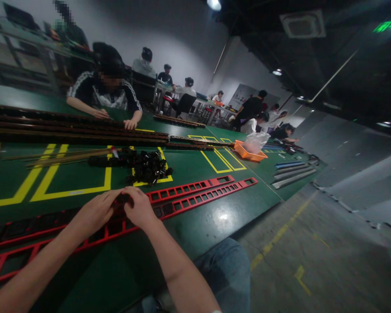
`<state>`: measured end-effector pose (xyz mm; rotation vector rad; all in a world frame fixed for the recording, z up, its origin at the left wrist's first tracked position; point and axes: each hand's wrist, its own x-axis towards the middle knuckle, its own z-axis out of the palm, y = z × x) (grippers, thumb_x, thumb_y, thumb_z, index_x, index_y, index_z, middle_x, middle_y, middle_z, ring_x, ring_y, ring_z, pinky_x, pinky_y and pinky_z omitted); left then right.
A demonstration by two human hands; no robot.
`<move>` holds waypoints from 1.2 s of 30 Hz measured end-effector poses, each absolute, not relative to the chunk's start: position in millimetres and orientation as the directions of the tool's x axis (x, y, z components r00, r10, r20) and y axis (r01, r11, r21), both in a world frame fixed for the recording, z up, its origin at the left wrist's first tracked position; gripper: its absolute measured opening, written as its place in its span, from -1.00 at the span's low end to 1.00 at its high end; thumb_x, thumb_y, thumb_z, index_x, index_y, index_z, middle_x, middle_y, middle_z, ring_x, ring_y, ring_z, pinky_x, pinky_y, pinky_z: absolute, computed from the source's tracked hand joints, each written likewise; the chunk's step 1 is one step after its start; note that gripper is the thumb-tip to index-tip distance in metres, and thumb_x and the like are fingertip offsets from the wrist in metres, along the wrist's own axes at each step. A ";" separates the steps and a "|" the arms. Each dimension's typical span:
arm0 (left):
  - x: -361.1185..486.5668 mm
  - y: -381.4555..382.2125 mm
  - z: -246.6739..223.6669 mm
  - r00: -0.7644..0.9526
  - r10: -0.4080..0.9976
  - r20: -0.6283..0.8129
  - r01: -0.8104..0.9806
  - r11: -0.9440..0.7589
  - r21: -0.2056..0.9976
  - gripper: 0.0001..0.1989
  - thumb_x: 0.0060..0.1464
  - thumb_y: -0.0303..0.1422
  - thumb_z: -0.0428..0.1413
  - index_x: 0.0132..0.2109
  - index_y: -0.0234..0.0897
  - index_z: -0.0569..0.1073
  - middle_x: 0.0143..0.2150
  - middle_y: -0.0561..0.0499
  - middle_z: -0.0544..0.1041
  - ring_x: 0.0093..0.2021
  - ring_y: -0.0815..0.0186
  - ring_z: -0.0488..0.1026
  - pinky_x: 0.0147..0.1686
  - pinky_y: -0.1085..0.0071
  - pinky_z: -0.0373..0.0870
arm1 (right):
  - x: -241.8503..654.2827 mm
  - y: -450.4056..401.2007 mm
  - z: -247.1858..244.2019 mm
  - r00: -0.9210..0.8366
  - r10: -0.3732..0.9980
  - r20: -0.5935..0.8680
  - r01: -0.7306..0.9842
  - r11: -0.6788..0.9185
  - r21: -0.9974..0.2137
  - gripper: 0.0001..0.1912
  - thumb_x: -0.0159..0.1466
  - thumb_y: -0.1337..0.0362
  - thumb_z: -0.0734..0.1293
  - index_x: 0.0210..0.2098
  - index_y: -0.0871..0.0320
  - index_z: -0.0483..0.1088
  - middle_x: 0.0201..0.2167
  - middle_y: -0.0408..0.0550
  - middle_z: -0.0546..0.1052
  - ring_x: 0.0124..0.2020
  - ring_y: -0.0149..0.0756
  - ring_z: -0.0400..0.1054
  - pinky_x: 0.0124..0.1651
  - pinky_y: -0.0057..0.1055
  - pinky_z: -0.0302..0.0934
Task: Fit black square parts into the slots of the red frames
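Observation:
My left hand (99, 209) and my right hand (139, 206) meet over two long red ladder-like frames (195, 188) lying on the green table. The fingers of both hands are curled together around a small black piece (124, 198), mostly hidden by them. Black square inserts (163, 211) sit in some of the frames' openings, and others stay open. Just beyond my hands lies a heap of shiny black plastic parts (148, 165).
Long dark brown strips (74, 130) lie across the table, with thin tan rods (65, 157) nearer me. Farther right are an orange tray (249, 153) with a plastic bag and several grey strips (293, 174). A co-worker (109, 87) sits opposite.

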<state>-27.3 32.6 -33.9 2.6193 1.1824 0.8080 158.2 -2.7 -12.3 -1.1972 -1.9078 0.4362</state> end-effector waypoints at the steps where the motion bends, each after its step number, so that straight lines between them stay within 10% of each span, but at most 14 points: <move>1: -27.3 32.7 -33.8 0.539 0.733 0.415 0.646 -0.676 0.355 -0.48 0.14 -0.38 -0.11 0.20 -0.38 0.43 0.16 -0.28 0.55 0.13 0.02 0.53 0.19 0.10 0.44 | 158.1 -3.4 -11.8 -0.208 0.871 0.445 0.576 0.477 -0.664 -0.58 0.22 0.51 0.25 0.06 0.14 0.38 0.09 0.04 0.51 0.18 -0.28 0.38 0.29 -0.30 0.29; 36: -28.1 23.8 -22.7 0.556 0.782 0.281 0.744 -0.619 0.252 -0.60 0.19 -0.42 -0.07 0.09 -0.45 0.48 0.13 -0.31 0.55 0.11 -0.04 0.49 0.16 0.06 0.34 | 155.6 -7.5 -18.9 -0.215 0.848 0.485 0.681 0.486 -0.548 -0.79 0.40 0.29 0.31 -0.03 0.23 0.50 0.06 0.13 0.53 0.15 -0.25 0.39 0.27 -0.35 0.29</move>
